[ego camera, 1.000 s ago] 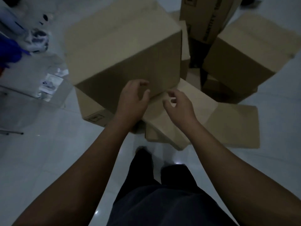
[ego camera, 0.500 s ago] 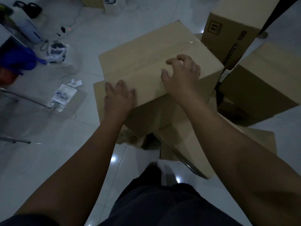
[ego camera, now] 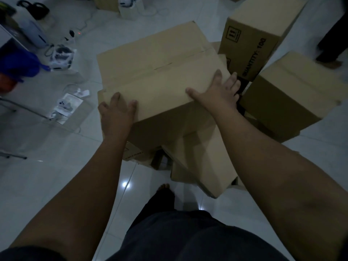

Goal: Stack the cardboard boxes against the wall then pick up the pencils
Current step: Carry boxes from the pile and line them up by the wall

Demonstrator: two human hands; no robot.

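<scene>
Two bare hands on one large cardboard box point(ego camera: 160, 76) atop the heap, left hand point(ego camera: 116, 117) flat at its near left corner, right hand point(ego camera: 220, 93) spread over its near right corner, fingers straight, grasping nothing, one printed box point(ego camera: 250, 40) behind, one plain box point(ego camera: 286, 95) just right, one tilted box point(ego camera: 203, 157) underneath, white tiled floor point(ego camera: 56, 176).

Tiled floor point(ego camera: 47, 185): cardboard boxes point(ego camera: 203, 162), perhaps packaging point(ego camera: 66, 106)

head camera, looking steeply down, close over cardboard boxes point(ego camera: 162, 76)
</scene>
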